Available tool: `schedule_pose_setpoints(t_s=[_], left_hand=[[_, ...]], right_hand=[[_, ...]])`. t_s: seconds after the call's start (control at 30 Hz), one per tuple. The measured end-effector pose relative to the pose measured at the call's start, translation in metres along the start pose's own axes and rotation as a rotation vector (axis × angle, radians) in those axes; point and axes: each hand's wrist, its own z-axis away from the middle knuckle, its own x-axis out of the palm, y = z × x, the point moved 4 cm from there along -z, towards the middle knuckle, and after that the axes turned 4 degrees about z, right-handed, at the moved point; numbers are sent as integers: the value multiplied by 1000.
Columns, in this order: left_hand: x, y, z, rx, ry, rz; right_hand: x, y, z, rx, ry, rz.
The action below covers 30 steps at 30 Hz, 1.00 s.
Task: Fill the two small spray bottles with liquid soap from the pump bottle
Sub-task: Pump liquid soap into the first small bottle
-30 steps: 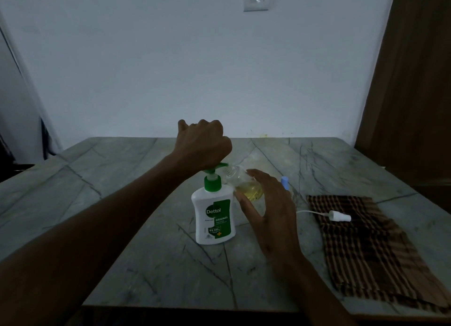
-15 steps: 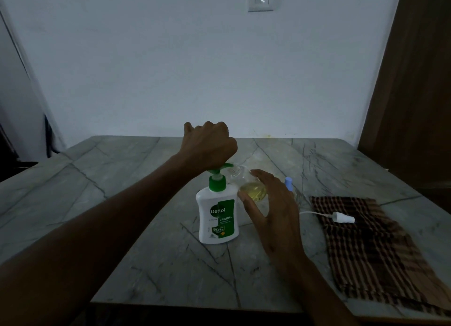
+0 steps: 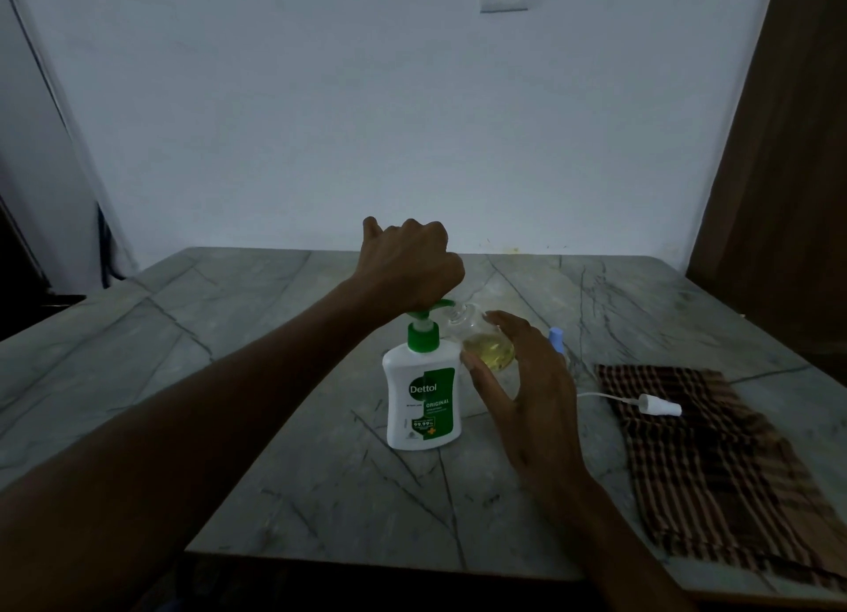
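Observation:
A white pump bottle [image 3: 422,400] with a green label and green pump head stands upright at the table's middle. My left hand [image 3: 409,267] is closed in a fist on top of the pump head. Just right of the nozzle, my right hand [image 3: 527,382] holds a small clear spray bottle [image 3: 486,345], tilted with its open neck toward the nozzle; yellowish soap sits in its lower part. Behind my right hand a second small bottle with a light blue cap [image 3: 556,338] is mostly hidden. A white spray head with its thin tube [image 3: 660,406] lies on the cloth.
A brown checked cloth [image 3: 715,465] covers the table's right side. The grey marble table [image 3: 229,382] ends at a near edge below my arms. A white wall stands behind, with a brown door at the right.
Both hands and both bottles keep their places. Only the view has shifted slightly.

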Motion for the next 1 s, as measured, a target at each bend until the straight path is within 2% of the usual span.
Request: schedule_pose_setpoints(t_s=[0.37, 0.6, 0.87, 1.0], left_hand=[[10, 2, 1, -5, -85, -10], [-1, 0, -1, -13, -7, 38], [12, -1, 0, -22, -67, 53], [6, 0, -2, -3, -3, 53]], right_hand=[[1, 1, 1, 4, -7, -13], [1, 1, 0, 33, -2, -7], [2, 1, 1, 35, -25, 4], [1, 0, 1, 27, -18, 20]])
